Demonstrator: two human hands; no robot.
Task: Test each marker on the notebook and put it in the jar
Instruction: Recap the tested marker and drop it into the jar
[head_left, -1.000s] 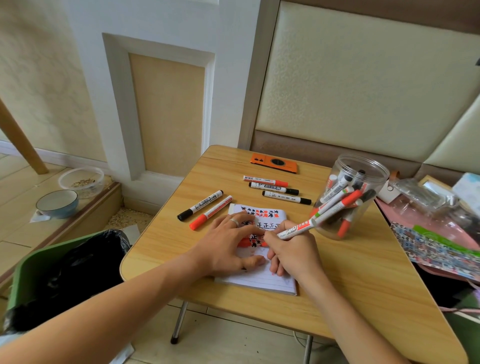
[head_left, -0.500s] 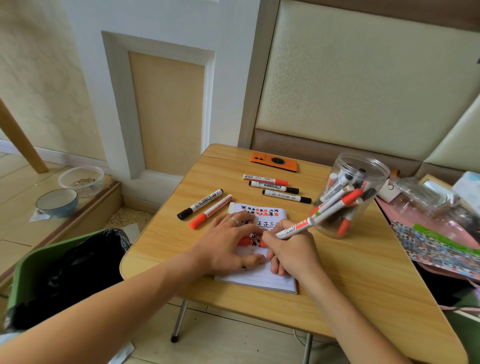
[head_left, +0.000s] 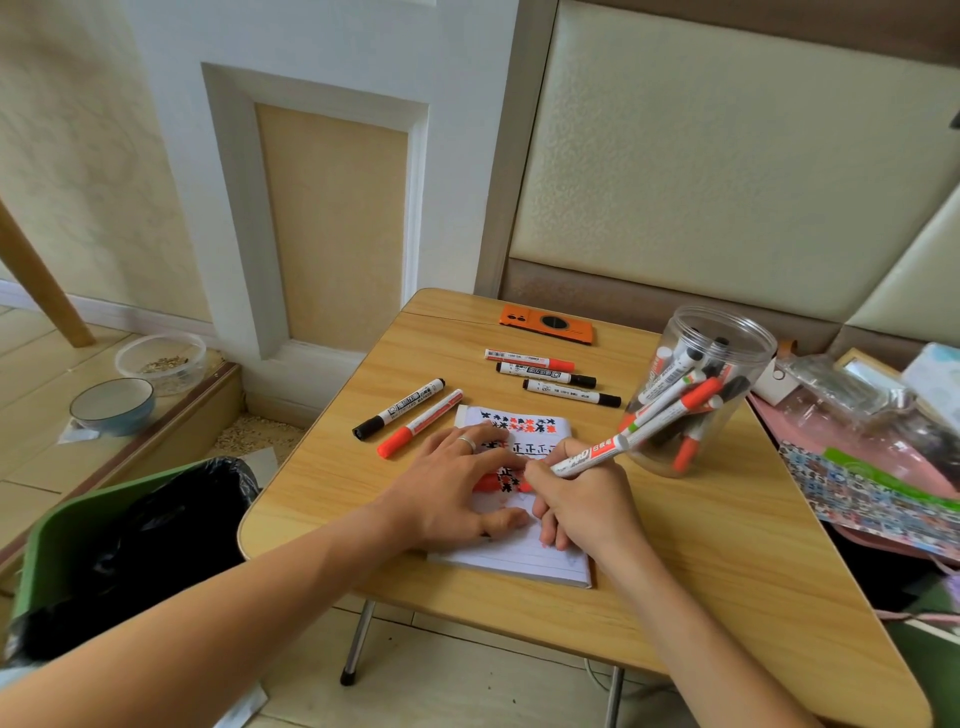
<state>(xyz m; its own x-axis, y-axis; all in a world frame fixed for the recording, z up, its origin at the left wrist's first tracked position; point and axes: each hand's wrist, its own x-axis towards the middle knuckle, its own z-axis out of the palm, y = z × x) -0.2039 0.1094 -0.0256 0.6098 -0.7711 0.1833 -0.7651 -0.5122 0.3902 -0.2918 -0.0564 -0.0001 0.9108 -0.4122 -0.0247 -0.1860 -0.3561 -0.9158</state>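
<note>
Loose pair, left of centre: a black-capped marker (head_left: 399, 409) and an orange-capped marker (head_left: 420, 424) lie side by side on the table (head_left: 727, 545), caps toward lower left, just beyond your left fingertips.

Left hand: your left hand (head_left: 457, 480) lies flat on the notebook (head_left: 519, 558), fingers straight and spread, ring showing, pinning the page. An orange cap seems to sit under the fingers; I can't tell whether you're holding it or merely covering it.

Notebook: centre of the frame, upper page already crowded with black and orange test marks, lined paper bare below.

Waiting row, upper centre: one orange-capped and two black-capped markers (head_left: 545, 373) lie roughly parallel, long axes running left to right, well clear of both hands.

Right hand: your right hand (head_left: 582, 499) is curled tight round the marker in use (head_left: 597, 453), tip down on the page between your two hands.

Key relation: that marker's long axis runs from the tip at centre up toward the right, and its tail end overlaps the jar (head_left: 698, 389) in this view. So the jar lies along the pen's own line, on your right hand's side.

Jar: clear, open-mouthed, right of centre, tilted toward you, already holding a good bundle of markers.

Next, as I read it: cap it, then slide it forward along its axis into the mouth. Right hand is plainly nearer.

Right edge: a cluttered heap of bags and patterned paper.
</note>
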